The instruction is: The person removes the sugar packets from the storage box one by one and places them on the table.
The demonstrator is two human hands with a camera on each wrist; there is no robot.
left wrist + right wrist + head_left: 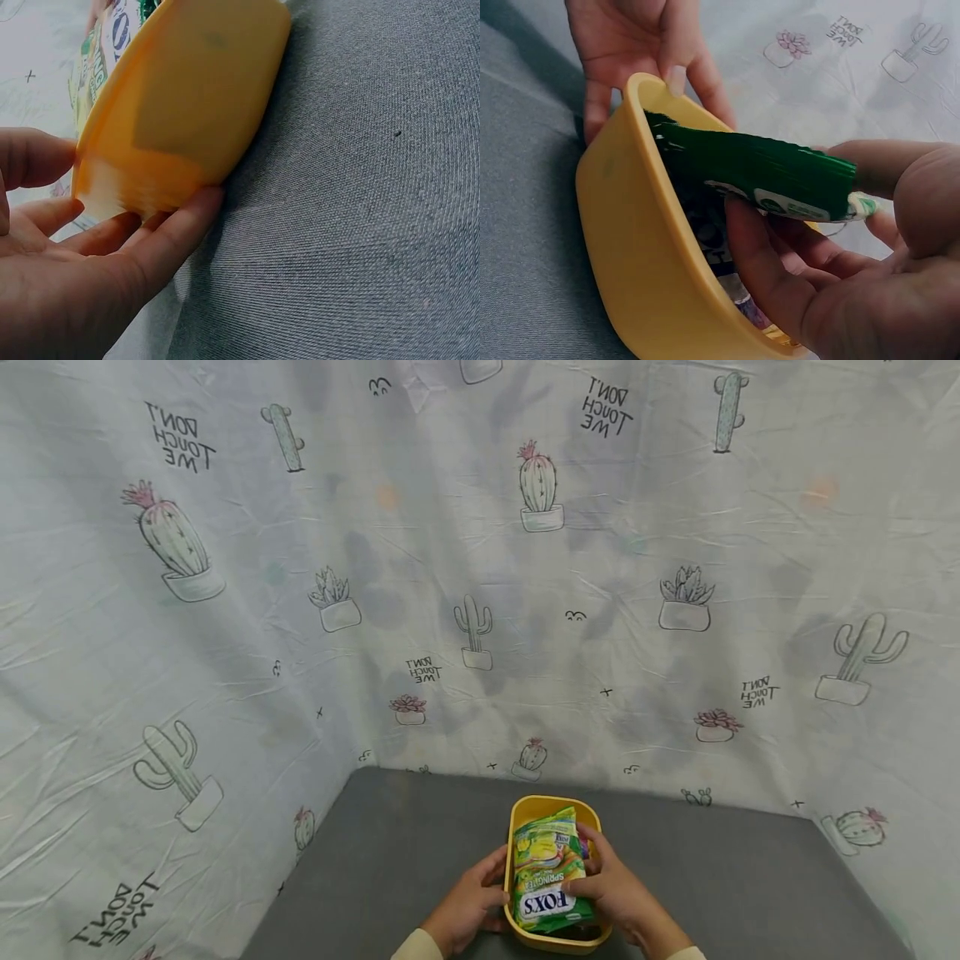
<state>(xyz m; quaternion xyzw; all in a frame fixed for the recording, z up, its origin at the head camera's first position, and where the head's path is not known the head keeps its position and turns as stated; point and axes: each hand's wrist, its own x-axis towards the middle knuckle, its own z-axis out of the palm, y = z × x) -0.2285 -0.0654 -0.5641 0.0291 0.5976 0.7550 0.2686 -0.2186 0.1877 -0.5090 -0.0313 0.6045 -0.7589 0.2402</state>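
- Fingers (pixel 761 259) of our right hand (pixel 618 893): curled, thumb opposed, pinching the Fox's Spring Tea packet (pixel 547 864) by its edge.
- Our left hand (pixel 467 902): part-closed, thumb at the rim, fingers against the outer wall, gripping the yellow container (pixel 622 232).
- Packet sits tilted at the container's mouth, partly within the rim. Front is green and yellow; from the head view we read FOX'S and SPRING TEA upside down. White panel on its green side: print too small for us.
- Under it we see a dark item (pixel 705 217) with pale lettering, too covered to read, plus a purple-pink bit (pixel 584 846).
- Container is on the grey tabletop (pixel 420 843).
- Behind: white sheet (pixel 465 552), potted-cactus drawings, flipped lettering; we make out DON'T and TOUCH.
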